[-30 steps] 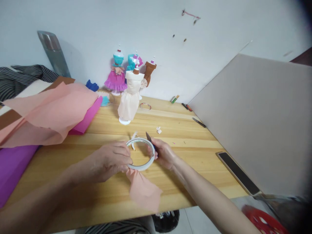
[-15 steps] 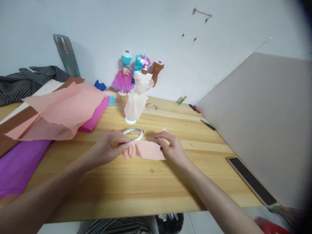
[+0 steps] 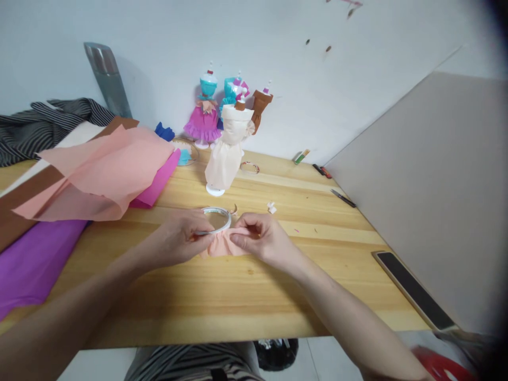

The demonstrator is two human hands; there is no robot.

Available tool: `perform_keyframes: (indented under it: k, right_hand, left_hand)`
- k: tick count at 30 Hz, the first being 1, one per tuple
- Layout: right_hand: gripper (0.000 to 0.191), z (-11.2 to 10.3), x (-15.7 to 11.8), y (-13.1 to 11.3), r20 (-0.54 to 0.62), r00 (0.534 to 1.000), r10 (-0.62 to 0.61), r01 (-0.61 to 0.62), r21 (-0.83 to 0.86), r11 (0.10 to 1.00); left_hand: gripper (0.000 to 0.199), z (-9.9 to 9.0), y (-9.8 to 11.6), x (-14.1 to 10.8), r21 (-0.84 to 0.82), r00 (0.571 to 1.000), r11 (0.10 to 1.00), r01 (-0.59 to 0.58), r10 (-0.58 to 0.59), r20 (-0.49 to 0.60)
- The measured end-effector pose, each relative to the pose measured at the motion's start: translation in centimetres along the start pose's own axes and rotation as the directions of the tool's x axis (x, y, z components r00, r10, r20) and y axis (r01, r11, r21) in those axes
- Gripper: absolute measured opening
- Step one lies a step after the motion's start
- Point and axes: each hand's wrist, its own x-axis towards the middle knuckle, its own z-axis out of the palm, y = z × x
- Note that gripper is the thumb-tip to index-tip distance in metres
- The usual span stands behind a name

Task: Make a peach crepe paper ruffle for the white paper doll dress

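Observation:
A gathered strip of pink crepe paper [image 3: 225, 244] is stretched between my hands above the wooden table. My left hand [image 3: 183, 236] pinches its left end together with a thin ring-shaped roll of white tape [image 3: 227, 219], which rises over the strip's top edge. My right hand [image 3: 262, 238] is closed on the strip's right part, thumb and forefinger pressed together and covering its end. Folds show in the paper between the two hands.
Behind the hands stands a small dress form in a cream dress [image 3: 226, 153], with several dressed forms by the wall. Coloured paper sheets [image 3: 107, 174] lie left. Small scissors [image 3: 343, 198] and a dark flat object [image 3: 415, 288] are at right; a bottle [image 3: 109, 82] stands back left.
My right hand has moved left along the pink strip and now grips it closer to my left hand. Less of the strip shows. The camera view has shifted slightly.

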Motion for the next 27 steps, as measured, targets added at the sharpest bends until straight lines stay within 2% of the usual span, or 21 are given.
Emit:
perform_keyframes:
  k: [2, 5, 8, 12, 15, 22, 27]
  right_hand:
    - [0.009, 0.2, -0.2, -0.3, -0.022, 0.996, -0.086, 0.084, -0.096, 0.992]
    - [0.011, 0.5, -0.5, -0.9, 0.007, 0.983, -0.183, 0.182, -0.176, 0.967]
    - [0.011, 0.5, -0.7, -1.1, -0.01, 0.977, -0.213, 0.205, -0.225, 0.953]
    - [0.006, 0.3, -0.6, -1.0, 0.008, 0.979, -0.206, 0.204, -0.175, 0.963]
    - [0.011, 0.2, -0.6, -0.7, 0.03, 0.981, -0.191, 0.193, -0.101, 0.976]
    - [0.014, 0.5, -0.5, 0.4, -0.047, 0.993, -0.111, 0.101, -0.177, 0.979]
    - [0.015, 0.6, -0.4, 0.5, -0.061, 0.996, -0.059, 0.048, -0.164, 0.985]
  left_hand:
    - [0.031, 0.0, 0.0, 0.0, 0.01, 1.0, 1.0, 0.003, -0.003, 0.011]
    - [0.031, -0.1, 0.1, 0.0, -0.005, 1.0, 1.0, -0.005, 0.005, 0.02]
    - [0.031, -0.3, 0.2, 0.1, -0.008, 1.0, 1.0, -0.014, 0.014, 0.022]
    - [0.031, -0.4, 0.5, 0.1, -0.05, 0.999, 0.999, -0.009, 0.011, 0.041]
    - [0.029, -0.4, 0.5, 0.1, -0.067, 0.998, 0.998, 0.009, -0.005, 0.067]
    - [0.029, -0.2, 0.2, 0.0, -0.074, 0.997, 0.997, -0.029, 0.034, 0.066]
    - [0.03, -0.3, 0.4, 0.2, -0.078, 0.996, 0.995, -0.058, 0.064, 0.067]
